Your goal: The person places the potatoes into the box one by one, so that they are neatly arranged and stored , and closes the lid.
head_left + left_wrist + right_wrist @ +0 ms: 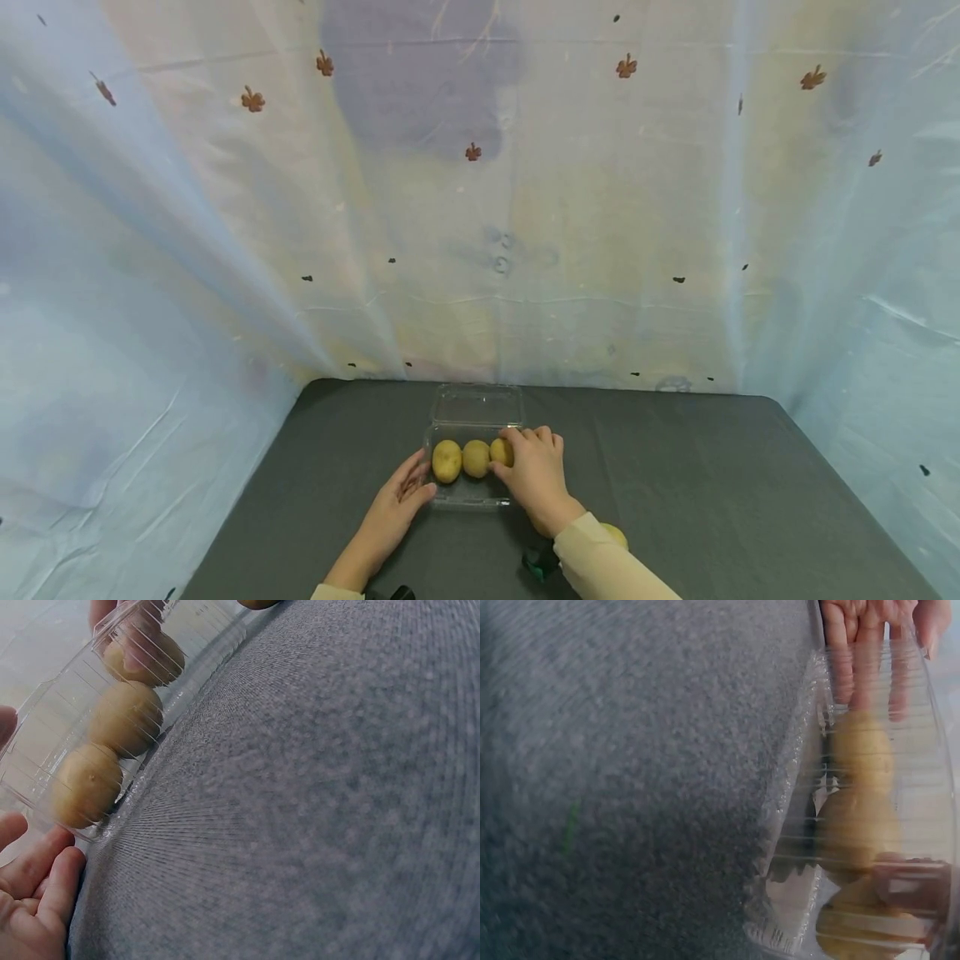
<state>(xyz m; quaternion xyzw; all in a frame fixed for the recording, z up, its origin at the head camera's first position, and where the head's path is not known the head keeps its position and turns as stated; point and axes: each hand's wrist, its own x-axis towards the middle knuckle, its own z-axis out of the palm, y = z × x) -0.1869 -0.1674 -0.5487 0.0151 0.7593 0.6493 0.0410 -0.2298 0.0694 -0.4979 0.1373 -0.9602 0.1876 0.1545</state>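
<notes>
A clear plastic clamshell box (468,503) lies on the dark grey cloth with its lid (478,406) folded back. Three yellow-brown potatoes sit in a row inside: a left potato (447,462), a middle potato (476,459) and a right potato (501,452). My right hand (536,471) reaches into the box and holds the right potato between thumb and fingers, covering part of it. At the box's left wall, my left hand (397,505) touches the plastic with loosely extended fingers (60,889). Through the ribbed wall, the left wrist view shows all three potatoes.
Another yellow, rounded thing (617,535) is partly hidden behind the right sleeve (611,562). A dark object with a green part (537,568) lies near that forearm. Patterned sheeting (570,233) rises behind the table (675,467) and at both sides.
</notes>
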